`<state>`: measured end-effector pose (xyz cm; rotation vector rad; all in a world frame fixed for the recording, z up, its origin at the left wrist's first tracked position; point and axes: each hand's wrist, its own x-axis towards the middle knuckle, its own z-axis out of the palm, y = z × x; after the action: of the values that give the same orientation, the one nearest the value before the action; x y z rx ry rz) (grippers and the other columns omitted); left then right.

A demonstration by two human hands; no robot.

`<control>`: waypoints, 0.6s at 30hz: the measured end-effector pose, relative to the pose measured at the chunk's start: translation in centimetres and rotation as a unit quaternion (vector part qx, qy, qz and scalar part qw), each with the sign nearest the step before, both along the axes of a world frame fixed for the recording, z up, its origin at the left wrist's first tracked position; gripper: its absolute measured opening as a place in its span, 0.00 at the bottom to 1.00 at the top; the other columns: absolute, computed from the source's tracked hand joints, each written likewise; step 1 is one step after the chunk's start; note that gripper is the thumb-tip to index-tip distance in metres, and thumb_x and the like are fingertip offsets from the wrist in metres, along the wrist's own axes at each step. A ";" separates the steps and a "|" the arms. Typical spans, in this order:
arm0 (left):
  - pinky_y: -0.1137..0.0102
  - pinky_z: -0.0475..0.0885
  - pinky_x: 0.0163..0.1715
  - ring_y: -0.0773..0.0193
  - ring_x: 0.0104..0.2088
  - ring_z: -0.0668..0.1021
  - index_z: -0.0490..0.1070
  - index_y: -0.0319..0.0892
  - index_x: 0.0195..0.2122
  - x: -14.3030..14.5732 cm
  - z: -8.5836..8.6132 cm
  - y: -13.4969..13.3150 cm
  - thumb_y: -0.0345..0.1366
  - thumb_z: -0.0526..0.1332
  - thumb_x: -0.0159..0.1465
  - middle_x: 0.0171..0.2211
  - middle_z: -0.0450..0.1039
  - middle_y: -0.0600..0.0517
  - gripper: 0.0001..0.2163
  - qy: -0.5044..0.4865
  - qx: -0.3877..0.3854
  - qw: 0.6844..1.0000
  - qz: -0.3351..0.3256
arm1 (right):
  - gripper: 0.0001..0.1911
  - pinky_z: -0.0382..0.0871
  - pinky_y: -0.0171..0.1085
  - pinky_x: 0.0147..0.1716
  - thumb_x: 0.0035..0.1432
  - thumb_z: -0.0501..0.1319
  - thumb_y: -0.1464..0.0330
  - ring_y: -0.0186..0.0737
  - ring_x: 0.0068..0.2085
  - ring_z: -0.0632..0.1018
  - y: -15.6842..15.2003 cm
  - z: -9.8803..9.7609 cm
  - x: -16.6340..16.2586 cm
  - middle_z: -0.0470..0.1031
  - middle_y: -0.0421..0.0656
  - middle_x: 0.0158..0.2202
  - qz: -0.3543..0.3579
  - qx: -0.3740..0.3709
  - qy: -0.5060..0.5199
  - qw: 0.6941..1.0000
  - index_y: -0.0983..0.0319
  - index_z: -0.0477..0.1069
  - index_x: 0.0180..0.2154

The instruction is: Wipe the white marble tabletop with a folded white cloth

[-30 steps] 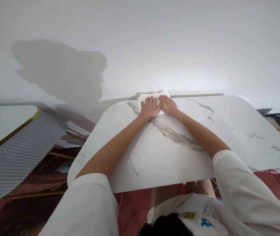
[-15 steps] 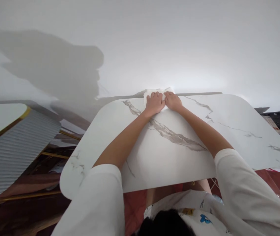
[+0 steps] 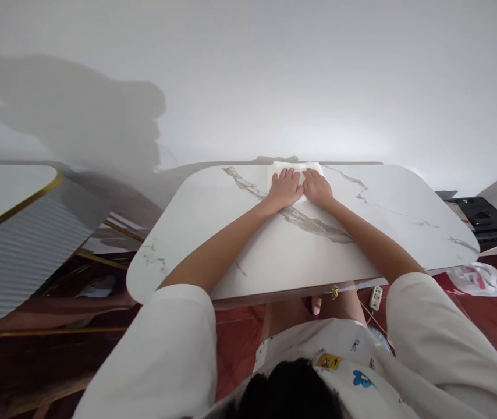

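Note:
A thin white tissue or cloth (image 3: 297,167) lies near the far edge of the white marble-patterned tabletop (image 3: 213,233). Pressed down on its left part is my left hand (image 3: 284,187), palm down with the fingers spread. My right hand (image 3: 316,186) lies flat on its right part, fingers pointing forward and inward. The two hands nearly touch at the thumbs, and both arms are stretched out over the table. Much of the tissue or cloth is hidden beneath my hands.
A pale wall (image 3: 274,75) rises just behind the table. At left stands a ribbed cabinet (image 3: 25,256) with gold trim. A black case-like object (image 3: 486,218) is at right. On the red floor (image 3: 493,320) are a plastic bag (image 3: 478,278) and a power strip (image 3: 375,298).
Both hands and the white tissue or cloth have come slightly back from the wall, toward me. The view has shifted, showing more floor and the table's front edge.

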<state>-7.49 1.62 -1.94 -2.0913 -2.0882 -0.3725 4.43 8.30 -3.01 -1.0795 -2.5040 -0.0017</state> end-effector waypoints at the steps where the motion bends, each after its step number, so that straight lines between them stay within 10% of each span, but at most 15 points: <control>1: 0.49 0.60 0.57 0.46 0.63 0.61 0.62 0.35 0.59 0.1 0.0 -0.6 0.36 0.46 0.65 0.65 0.58 0.37 0.23 0.003 -0.002 1.000 -0.004 | 0.21 0.61 0.47 0.59 0.65 0.44 0.74 0.50 0.62 0.65 -0.7 0.0 0.2 0.66 0.54 0.61 -0.003 0.001 0.001 1.000 0.69 0.66 0.55; 18: 0.50 0.57 0.61 0.47 0.66 0.59 0.59 0.35 0.62 2.4 0.8 -13.6 0.36 0.47 0.64 0.67 0.55 0.38 0.25 0.029 -0.044 0.999 0.005 | 0.20 0.61 0.48 0.60 0.66 0.47 0.72 0.54 0.62 0.66 -14.1 0.9 2.7 0.65 0.58 0.62 0.004 -0.012 -0.020 1.000 0.72 0.66 0.55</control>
<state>-5.14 -11.98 -1.16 -2.1124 -2.1182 -0.2204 7.13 -5.83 -2.07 -1.0900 -2.5494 0.0099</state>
